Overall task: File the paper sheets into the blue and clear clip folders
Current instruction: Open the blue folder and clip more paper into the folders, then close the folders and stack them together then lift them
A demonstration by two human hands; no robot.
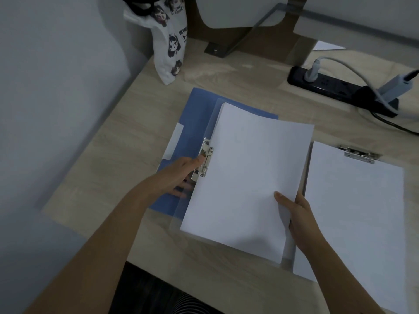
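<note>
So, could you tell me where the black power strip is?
In the head view, the power strip lies at the far right of the desk, beyond the clipboard, with a grey plug in it.

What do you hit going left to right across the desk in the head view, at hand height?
Left hand → metal clip → paper stack → right hand → clipboard. The blue and clear folders are left out because they overlap the hand and the stack.
</note>
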